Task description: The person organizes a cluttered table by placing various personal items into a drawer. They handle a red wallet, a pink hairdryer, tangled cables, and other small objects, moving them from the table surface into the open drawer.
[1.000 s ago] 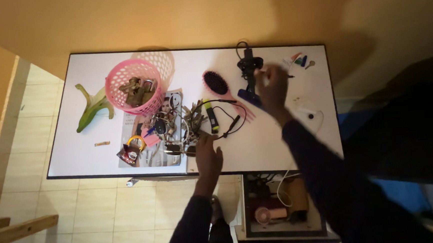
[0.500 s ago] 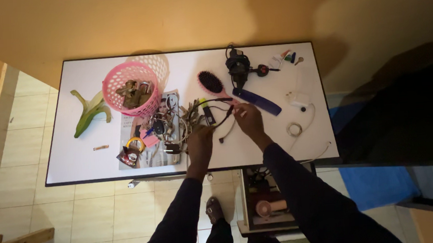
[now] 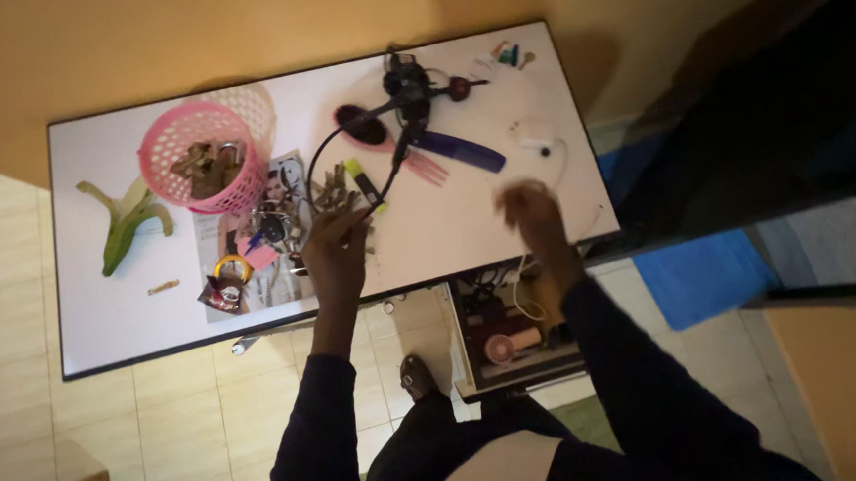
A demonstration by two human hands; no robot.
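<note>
Left hand (image 3: pixel 335 251) grips the black cable (image 3: pixel 319 163) beside the pink basket (image 3: pixel 200 155); right hand (image 3: pixel 530 209), blurred, grip indeterminate; steady, slack-free pulling suits untangling.

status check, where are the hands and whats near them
Left hand on small clutter beside black cable. Right hand blurred above white table, apparently empty.

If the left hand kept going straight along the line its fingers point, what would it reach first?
Probably the yellow-capped marker and the black cable just beyond the fingertips of the left hand; farther on lies the pink hairbrush. Height above the table is hard to judge.
</note>
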